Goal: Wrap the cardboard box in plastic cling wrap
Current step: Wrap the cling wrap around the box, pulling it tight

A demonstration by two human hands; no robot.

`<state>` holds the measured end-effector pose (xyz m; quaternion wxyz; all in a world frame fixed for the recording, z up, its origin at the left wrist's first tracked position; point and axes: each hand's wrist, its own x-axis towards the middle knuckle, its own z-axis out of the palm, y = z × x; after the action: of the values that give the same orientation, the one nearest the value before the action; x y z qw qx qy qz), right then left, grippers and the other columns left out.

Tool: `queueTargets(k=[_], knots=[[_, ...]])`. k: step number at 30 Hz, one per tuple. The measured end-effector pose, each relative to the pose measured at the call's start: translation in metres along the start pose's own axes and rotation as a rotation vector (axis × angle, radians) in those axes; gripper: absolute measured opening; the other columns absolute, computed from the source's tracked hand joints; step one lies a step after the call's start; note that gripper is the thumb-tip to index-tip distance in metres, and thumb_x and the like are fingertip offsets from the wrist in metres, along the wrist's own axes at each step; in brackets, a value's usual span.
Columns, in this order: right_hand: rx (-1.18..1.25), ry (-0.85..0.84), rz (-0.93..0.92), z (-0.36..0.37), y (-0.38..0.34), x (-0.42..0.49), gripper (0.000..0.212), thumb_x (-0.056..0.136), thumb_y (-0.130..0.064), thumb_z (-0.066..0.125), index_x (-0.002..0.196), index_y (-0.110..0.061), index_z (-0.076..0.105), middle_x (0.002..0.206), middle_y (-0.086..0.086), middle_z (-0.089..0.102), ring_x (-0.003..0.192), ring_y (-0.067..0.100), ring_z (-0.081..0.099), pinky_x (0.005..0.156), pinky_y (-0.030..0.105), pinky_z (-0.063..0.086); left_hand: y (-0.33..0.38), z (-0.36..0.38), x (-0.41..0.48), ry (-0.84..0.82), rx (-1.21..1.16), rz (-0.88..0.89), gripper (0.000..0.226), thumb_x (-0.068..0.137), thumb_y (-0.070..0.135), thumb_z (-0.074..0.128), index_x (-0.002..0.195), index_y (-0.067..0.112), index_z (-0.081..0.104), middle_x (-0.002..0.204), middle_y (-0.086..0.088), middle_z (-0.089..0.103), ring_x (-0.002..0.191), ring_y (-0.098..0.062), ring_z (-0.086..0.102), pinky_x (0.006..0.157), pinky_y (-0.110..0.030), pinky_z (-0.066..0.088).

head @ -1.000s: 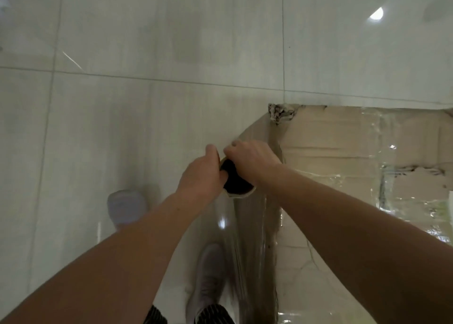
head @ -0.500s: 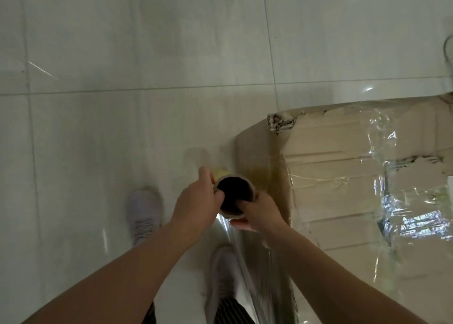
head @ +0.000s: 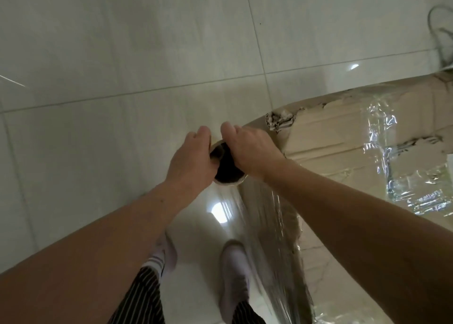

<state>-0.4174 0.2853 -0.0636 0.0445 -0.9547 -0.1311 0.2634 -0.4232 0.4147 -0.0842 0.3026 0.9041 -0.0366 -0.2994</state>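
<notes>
A large cardboard box [head: 343, 140] fills the right side, its top partly covered by shiny cling wrap and its near-left corner torn. I hold the cling wrap roll [head: 226, 170] upright beside that corner, looking down its dark hollow core. My left hand [head: 192, 158] grips the roll's left side and my right hand [head: 250, 148] grips its right side. A stretched sheet of clear plastic film [head: 269, 238] runs from the roll down along the box's left side toward the bottom of the view.
The floor is pale glossy tile [head: 122, 66] with grout lines and light reflections. My feet in pale shoes [head: 234, 274] stand just left of the box. Another shoe [head: 441, 29] shows at the top right corner.
Both hands have carried the roll forward along the box's left side toward its torn corner. My right hand shifted from under the roll's rim to over its right side.
</notes>
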Motion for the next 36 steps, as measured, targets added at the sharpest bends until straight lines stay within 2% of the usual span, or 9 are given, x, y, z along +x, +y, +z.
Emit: queueTargets(k=[3,6,11,17,23,27,29,32,36], knots=[[0.115,0.140,0.008,-0.001,0.001,0.011,0.016,0.092,-0.011,0.045,0.108,-0.010,0.042,0.105,0.008,0.056,0.093,0.029,0.056,0.064,0.032,0.033,-0.001,0.001,0.005,0.088,-0.104,-0.084,0.021,0.087,0.008,0.050,0.094,0.014,0.032,0.095,-0.005,0.038,0.059,-0.012,0.038,0.051,-0.027,0.028],[0.556,0.259,0.321,0.016,-0.012,0.000,0.022,0.085,-0.004,0.051,0.104,-0.012,0.042,0.106,0.006,0.048,0.091,0.024,0.049,0.068,0.031,0.036,-0.002,0.009,-0.002,0.158,-0.198,-0.204,0.018,0.089,0.006,0.047,0.098,0.011,0.032,0.098,-0.003,0.033,0.058,-0.013,0.037,0.052,-0.027,0.028],[1.206,0.008,0.953,0.045,-0.030,-0.031,0.031,0.076,-0.012,0.064,0.098,-0.012,0.042,0.101,0.010,0.059,0.092,0.027,0.061,0.077,0.040,0.051,0.001,0.018,-0.014,0.190,-0.309,-0.272,0.021,0.089,0.006,0.049,0.093,0.014,0.030,0.098,-0.001,0.033,0.058,-0.007,0.034,0.052,-0.026,0.026],[0.960,0.048,0.825,0.024,-0.029,-0.010,0.023,0.082,-0.003,0.054,0.102,-0.006,0.042,0.093,0.010,0.052,0.096,0.033,0.057,0.069,0.035,0.043,-0.005,-0.007,0.008,0.084,-0.162,-0.213,0.023,0.085,0.008,0.056,0.095,0.012,0.036,0.098,-0.003,0.036,0.065,-0.018,0.042,0.058,-0.029,0.033],[0.435,0.064,0.399,-0.018,-0.007,0.037,0.020,0.086,-0.004,0.048,0.093,-0.013,0.032,0.106,0.016,0.058,0.097,0.036,0.056,0.067,0.031,0.031,-0.001,-0.032,0.043,0.107,-0.139,-0.158,0.022,0.082,0.006,0.056,0.094,0.012,0.038,0.099,-0.006,0.038,0.066,-0.021,0.042,0.059,-0.031,0.033],[0.127,0.067,0.115,-0.032,0.005,0.061,0.020,0.088,-0.004,0.048,0.103,-0.011,0.037,0.108,0.012,0.057,0.097,0.030,0.056,0.067,0.029,0.030,0.002,-0.037,0.061,0.123,-0.137,-0.134,0.021,0.085,0.007,0.054,0.098,0.012,0.038,0.099,-0.006,0.036,0.060,-0.014,0.039,0.048,-0.025,0.031],[0.169,0.107,0.162,-0.027,0.005,0.065,0.018,0.090,-0.005,0.045,0.107,-0.007,0.040,0.107,0.012,0.056,0.095,0.029,0.055,0.067,0.030,0.029,0.003,-0.037,0.064,0.110,-0.128,-0.143,0.024,0.086,0.005,0.053,0.105,0.010,0.039,0.100,-0.006,0.034,0.059,-0.014,0.038,0.048,-0.024,0.028],[0.511,0.118,0.506,-0.023,0.002,0.062,0.021,0.088,-0.003,0.046,0.109,-0.004,0.041,0.105,0.014,0.054,0.089,0.028,0.053,0.067,0.031,0.032,0.006,-0.037,0.064,0.103,-0.135,-0.140,0.027,0.088,0.003,0.050,0.112,0.007,0.039,0.105,-0.008,0.036,0.064,-0.018,0.040,0.055,-0.026,0.031],[0.975,-0.125,0.844,-0.016,-0.006,0.048,0.027,0.084,-0.007,0.057,0.109,0.001,0.048,0.092,0.016,0.062,0.077,0.028,0.064,0.074,0.041,0.056,0.009,-0.036,0.063,0.112,-0.198,-0.180,0.024,0.088,0.002,0.047,0.110,0.004,0.040,0.110,-0.012,0.040,0.075,-0.025,0.046,0.061,-0.031,0.035]])
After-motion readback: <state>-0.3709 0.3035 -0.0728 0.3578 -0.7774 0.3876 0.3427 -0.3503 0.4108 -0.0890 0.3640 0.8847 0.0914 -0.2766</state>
